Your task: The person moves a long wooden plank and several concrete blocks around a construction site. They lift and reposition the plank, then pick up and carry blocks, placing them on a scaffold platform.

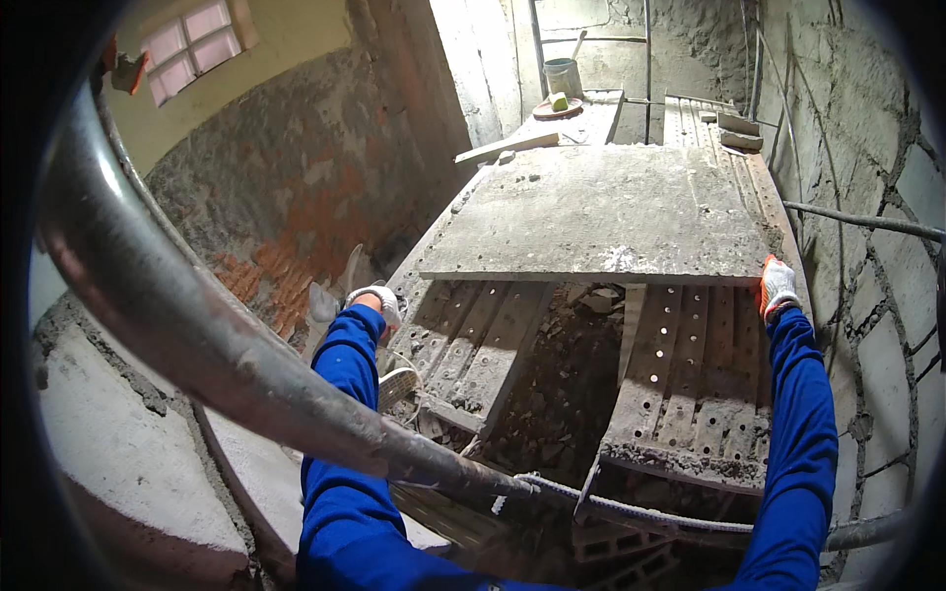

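A large flat grey board (601,212), crusted with mortar, lies across two perforated metal scaffold planks, the left plank (463,345) and the right plank (690,394). At its near right corner my right hand (778,284), in a white and orange glove, is closed on the board's edge. My left hand (378,303), in a similar glove, is beside the outer edge of the left plank, apart from the board. Its fingers are turned away and hidden, so its grip does not show.
A thick metal pipe (246,345) crosses close in front from upper left to lower middle. Rubble (562,384) lies between the planks. Farther back stand a bucket (562,75) and a round orange tray (558,109). A block wall (882,335) runs along the right.
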The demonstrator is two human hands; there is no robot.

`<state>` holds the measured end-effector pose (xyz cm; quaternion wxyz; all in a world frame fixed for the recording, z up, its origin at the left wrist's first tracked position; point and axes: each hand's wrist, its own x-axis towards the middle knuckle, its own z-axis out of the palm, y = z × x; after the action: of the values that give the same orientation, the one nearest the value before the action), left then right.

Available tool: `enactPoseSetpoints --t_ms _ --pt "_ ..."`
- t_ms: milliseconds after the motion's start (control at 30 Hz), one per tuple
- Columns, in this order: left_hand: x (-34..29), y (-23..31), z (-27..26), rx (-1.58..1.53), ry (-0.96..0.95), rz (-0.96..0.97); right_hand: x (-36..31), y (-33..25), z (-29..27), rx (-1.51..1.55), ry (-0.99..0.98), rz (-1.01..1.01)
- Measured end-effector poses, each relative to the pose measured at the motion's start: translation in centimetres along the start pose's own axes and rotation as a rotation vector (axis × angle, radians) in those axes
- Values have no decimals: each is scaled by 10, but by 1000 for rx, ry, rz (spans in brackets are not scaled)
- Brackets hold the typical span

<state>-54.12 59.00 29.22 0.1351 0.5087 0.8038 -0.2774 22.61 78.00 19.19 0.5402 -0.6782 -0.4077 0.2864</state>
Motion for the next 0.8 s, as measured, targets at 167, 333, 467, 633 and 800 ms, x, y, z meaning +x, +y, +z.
enactPoseSetpoints --t_ms 167,333,467,633,800 --pt "-23 24 4 -51 -98 -41 -30 -20 8 -69 6 -57" --pt "-15 40 24 21 21 -32 -120 -38 13 53 -397 163" --pt "-9 36 37 87 140 -44 -162 -37 53 -197 -554 -956" --pt "-19 48 40 82 179 -47 -203 -73 115 -464 -591 -901" --pt "-37 77 46 43 126 99 -271 -147 149 -245 -814 -168"
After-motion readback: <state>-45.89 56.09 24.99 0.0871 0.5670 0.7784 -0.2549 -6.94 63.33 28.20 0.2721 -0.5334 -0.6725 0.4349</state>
